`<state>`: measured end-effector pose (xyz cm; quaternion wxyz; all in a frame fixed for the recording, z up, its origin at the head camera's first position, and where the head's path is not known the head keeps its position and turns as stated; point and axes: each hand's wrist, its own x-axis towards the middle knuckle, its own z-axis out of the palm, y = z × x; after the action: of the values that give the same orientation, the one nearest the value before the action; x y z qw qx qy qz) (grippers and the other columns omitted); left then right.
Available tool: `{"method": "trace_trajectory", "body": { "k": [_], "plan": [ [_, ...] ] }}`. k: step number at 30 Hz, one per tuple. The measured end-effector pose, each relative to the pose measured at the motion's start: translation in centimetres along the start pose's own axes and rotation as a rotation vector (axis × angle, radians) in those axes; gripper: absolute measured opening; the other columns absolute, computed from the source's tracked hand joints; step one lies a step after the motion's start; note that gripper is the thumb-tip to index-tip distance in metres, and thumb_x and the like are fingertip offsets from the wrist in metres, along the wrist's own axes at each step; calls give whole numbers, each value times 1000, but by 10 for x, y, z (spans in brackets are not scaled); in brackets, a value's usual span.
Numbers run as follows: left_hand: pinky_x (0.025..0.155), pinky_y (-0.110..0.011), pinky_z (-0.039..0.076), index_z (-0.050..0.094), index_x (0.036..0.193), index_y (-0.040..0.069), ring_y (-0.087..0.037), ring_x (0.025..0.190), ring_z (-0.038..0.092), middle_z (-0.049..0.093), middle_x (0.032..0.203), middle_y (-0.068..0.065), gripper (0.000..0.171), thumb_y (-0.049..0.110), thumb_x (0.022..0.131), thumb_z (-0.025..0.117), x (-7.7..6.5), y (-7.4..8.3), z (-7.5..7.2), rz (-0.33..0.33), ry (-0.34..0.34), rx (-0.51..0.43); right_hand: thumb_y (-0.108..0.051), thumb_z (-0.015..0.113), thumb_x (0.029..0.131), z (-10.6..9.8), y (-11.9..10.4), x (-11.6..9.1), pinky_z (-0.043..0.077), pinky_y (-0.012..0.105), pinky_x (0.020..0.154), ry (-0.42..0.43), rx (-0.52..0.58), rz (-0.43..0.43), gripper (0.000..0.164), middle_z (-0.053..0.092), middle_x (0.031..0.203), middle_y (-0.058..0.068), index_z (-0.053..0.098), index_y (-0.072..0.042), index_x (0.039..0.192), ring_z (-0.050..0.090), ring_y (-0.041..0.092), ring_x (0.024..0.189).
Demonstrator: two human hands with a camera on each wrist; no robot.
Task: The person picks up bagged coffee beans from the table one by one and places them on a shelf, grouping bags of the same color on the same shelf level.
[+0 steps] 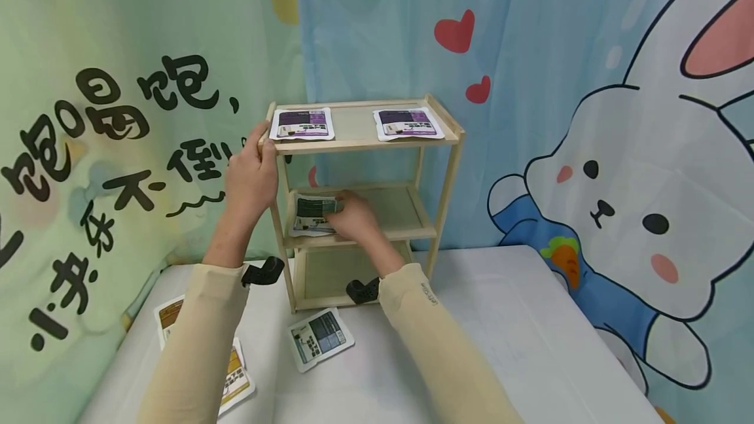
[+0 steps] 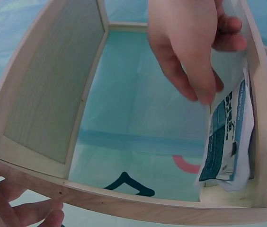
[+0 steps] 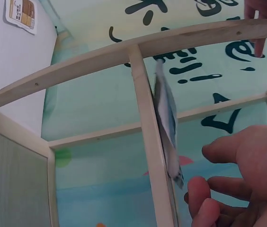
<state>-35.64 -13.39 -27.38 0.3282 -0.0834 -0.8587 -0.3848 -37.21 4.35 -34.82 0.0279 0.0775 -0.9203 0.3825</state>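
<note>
A three-tier wooden shelf rack (image 1: 449, 201) stands on the table. My left hand (image 1: 252, 172) grips its top left corner, the fingers around the wooden edge. On the left of the middle shelf lies a green-and-white flat packet (image 1: 312, 214). My right hand (image 1: 355, 216) is over that shelf at the packet's right side. In the right wrist view, the fingers (image 3: 228, 187) are loosely bent and hold nothing, with a gap to the packet (image 3: 166, 123). The left wrist view shows the packet (image 2: 228, 135) beside the right hand (image 2: 190, 52).
Two purple-and-white packets lie on the top shelf, one left (image 1: 302, 124) and one right (image 1: 408, 123). Another green packet (image 1: 321, 337) is on the white table (image 1: 471, 345) before the rack. Brown-and-white packets (image 1: 237, 381) lie partly behind the left sleeve. A printed curtain (image 1: 377, 31) hangs behind.
</note>
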Motion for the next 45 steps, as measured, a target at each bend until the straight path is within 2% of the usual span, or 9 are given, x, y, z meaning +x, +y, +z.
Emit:
{"method": "trace_trajectory", "body": {
  "k": [7,13,16,20,23,29,33,39,45],
  "plan": [
    [50,-38,30,42,149,17,-25,51,32,52,70,-16,50,33,104,27,4,3,1,-7,-11,-4,-27,61,94,-12,10,-22,50,40,71,110,53,-10,44,64,112,12,57,-6,133,64,25,86],
    [50,-38,31,42,149,18,-25,52,34,51,70,-14,50,34,104,28,6,4,3,-5,-12,0,-23,65,93,-11,24,-46,51,41,75,142,184,-36,35,66,101,11,64,-2,122,62,26,93],
    [52,-38,33,41,149,19,-27,55,38,59,80,-19,50,34,104,27,6,4,3,-16,-24,-3,-18,66,93,-5,34,-57,51,41,75,164,228,-61,29,66,99,11,67,-2,116,61,27,95],
    [55,-39,34,42,149,19,-30,59,41,64,106,-23,50,34,104,27,5,5,3,-27,-30,-16,-13,65,92,3,47,-72,49,40,72,203,290,-89,21,65,98,10,68,-1,109,60,26,92],
    [54,-39,34,42,149,19,-29,58,40,64,100,-22,50,34,104,27,4,5,4,-27,-24,-16,-12,66,92,7,55,-81,49,39,70,214,312,-91,18,65,96,10,69,-1,106,59,26,91],
    [53,-38,32,42,149,19,-25,57,35,52,74,-16,51,34,103,27,4,5,2,-42,-4,-12,-16,67,91,27,73,-93,49,36,66,109,246,-30,22,65,93,8,68,-2,108,61,22,84],
    [52,-37,31,42,149,18,-25,56,32,46,68,-13,50,33,103,27,2,5,2,-48,-1,-13,-17,67,91,49,82,-102,49,36,64,28,239,20,27,64,93,8,67,1,111,62,21,74],
    [53,-37,32,42,149,18,-25,56,33,48,70,-13,51,33,103,27,0,6,3,-45,-18,-20,-23,72,87,79,98,-120,47,39,67,18,173,92,32,63,94,11,66,0,108,58,23,80],
    [51,-37,30,43,149,20,-23,53,30,38,62,-8,50,33,103,28,-3,5,1,-58,6,-24,-30,76,82,95,104,-135,46,38,60,-3,156,146,42,62,88,10,65,2,108,57,21,69]
  ]
}}
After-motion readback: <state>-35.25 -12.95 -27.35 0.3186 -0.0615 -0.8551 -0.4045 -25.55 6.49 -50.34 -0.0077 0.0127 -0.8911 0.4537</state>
